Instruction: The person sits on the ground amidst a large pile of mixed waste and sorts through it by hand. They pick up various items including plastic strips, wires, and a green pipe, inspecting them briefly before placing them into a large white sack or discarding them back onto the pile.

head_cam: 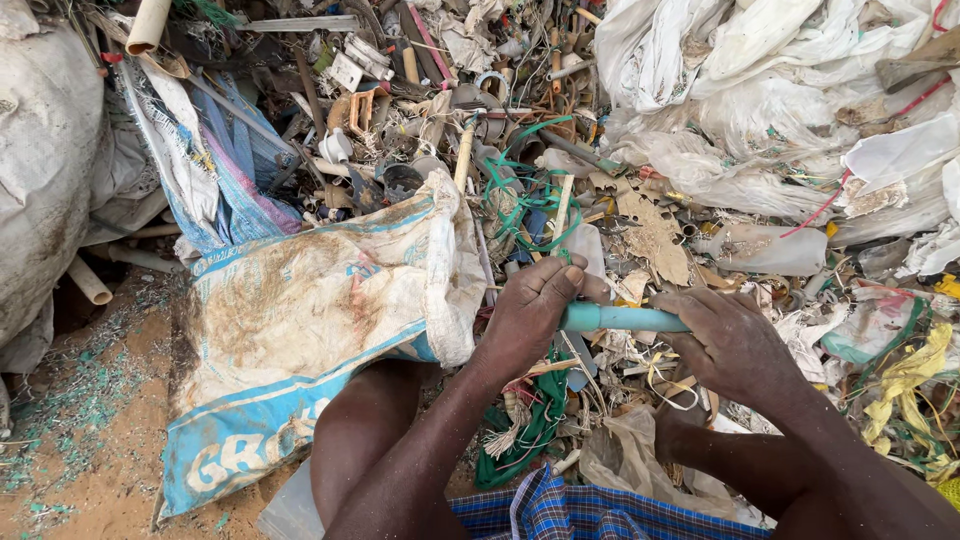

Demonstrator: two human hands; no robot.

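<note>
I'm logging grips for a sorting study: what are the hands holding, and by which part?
Both hold one teal plastic tube: the left hand wraps its left end, the right hand covers its right end.

the pipe piece [622,318] is plain teal. the woven sack [300,320] is off-white with brown stains, blue bands and white lettering. the strapping [520,195] far back is green. the cloth [590,510] nearest is blue checked with white lines. the plastic sheeting [790,90] at far right is dirty white.
</note>
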